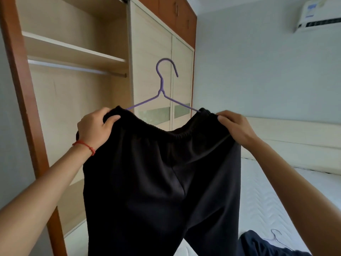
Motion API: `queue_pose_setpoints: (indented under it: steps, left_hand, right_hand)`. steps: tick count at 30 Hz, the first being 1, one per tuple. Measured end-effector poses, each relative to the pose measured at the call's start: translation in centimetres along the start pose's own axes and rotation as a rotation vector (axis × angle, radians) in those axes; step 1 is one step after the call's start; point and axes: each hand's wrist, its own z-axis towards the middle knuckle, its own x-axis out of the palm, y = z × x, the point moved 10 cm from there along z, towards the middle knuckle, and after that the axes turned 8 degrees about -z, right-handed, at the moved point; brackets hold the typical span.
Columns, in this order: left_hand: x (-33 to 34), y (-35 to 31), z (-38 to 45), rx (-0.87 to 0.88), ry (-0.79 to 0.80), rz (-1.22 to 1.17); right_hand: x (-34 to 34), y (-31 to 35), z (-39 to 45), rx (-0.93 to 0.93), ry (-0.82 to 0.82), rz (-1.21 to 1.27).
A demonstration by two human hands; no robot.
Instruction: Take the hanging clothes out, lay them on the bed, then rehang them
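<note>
Black trousers point(162, 178) with an elastic waistband hang in front of me, their waist stretched over a purple wire hanger point(162, 85) whose hook points up. My left hand point(96, 128) grips the waistband's left end, where the hanger arm goes under the cloth. My right hand point(234, 126) grips the right end the same way. The open wardrobe point(77, 100) stands behind to the left, with its bare rail point(73, 68) under a shelf. The white bed point(276, 196) lies to the right and below.
A dark garment point(262, 244) on a second purple hanger point(276, 237) lies on the bed at the bottom right. Sliding wardrobe doors point(162, 52) stand behind the hanger. An air conditioner point(319, 15) hangs high on the right wall.
</note>
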Motion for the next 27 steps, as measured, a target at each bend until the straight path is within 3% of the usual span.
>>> queue_pose_setpoints:
  steps: [6,13,19,24,27]
  left_hand:
    - [-3.9,2.1,2.4,0.14,-0.056,-0.105]
    - [-4.9,4.7,3.7,0.11,0.063,-0.27]
    - [-4.9,3.5,4.0,0.127,0.129,-0.409]
    - [-4.8,2.3,3.5,0.086,0.174,-0.572]
    - [-4.8,0.8,3.1,0.09,0.181,-0.591]
  right_hand:
    - [0.6,6.9,-0.3,-0.028,-0.131,-0.088]
    - [-0.3,12.5,-3.2,0.001,-0.236,-0.273]
    - [-3.5,14.6,-6.6,0.059,-0.325,-0.243]
    - [-6.9,15.8,-8.4,0.092,-0.195,-0.109]
    - [-7.2,15.5,-9.1,0.141,-0.002,0.055]
